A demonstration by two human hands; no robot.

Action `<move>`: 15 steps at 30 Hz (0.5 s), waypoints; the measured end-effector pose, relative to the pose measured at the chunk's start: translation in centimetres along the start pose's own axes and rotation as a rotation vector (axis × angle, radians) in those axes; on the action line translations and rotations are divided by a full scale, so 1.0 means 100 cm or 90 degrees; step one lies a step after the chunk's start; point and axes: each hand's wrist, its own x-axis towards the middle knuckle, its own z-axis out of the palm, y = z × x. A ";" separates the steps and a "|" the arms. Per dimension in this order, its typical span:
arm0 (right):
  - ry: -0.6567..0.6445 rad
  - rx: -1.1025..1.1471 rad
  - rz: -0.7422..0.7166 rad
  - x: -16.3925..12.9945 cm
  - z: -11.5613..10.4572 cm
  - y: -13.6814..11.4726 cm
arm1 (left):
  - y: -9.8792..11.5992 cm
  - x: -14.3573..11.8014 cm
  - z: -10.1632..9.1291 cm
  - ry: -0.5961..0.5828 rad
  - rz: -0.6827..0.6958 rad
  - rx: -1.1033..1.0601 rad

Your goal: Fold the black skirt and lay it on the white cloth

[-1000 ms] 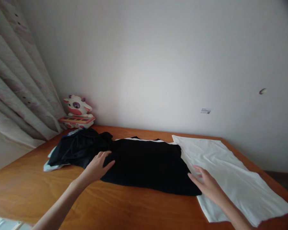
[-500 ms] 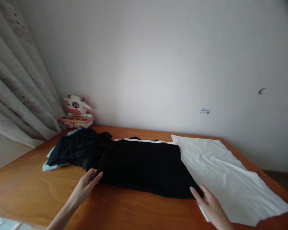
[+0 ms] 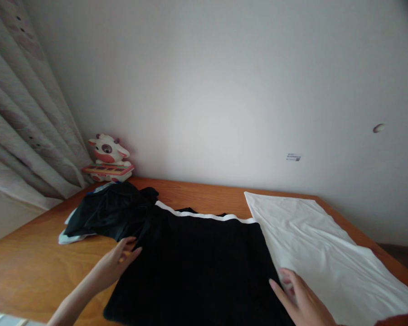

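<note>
The left hand [image 3: 117,262] is lying on the left edge of a black garment [image 3: 197,267], its fingers stretched out and only slightly apart, the fingertips touching the cloth; whether it is pinching the edge cannot be told. The right hand [image 3: 301,301] is resting at the garment's right edge, fingers extended and loosely spread, just where the black cloth is meeting a white cloth [image 3: 326,253]. The black garment is lying flat on the wooden surface [image 3: 30,267] between the two hands, reaching away from them to a white trimmed edge on its far side and running toward the bottom of the view. Beyond the left hand a crumpled dark pile of clothes [image 3: 105,213] is sitting, touching the black garment's far left corner. Farther off behind that pile, a toy cow [image 3: 108,156] is standing against the wall beside a curtain [image 3: 23,122]. The white cloth is spreading out flat beyond and to the right of the right hand.
</note>
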 end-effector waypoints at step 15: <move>0.075 0.059 -0.014 0.124 0.035 -0.022 | 0.060 0.110 0.031 0.059 0.186 -0.049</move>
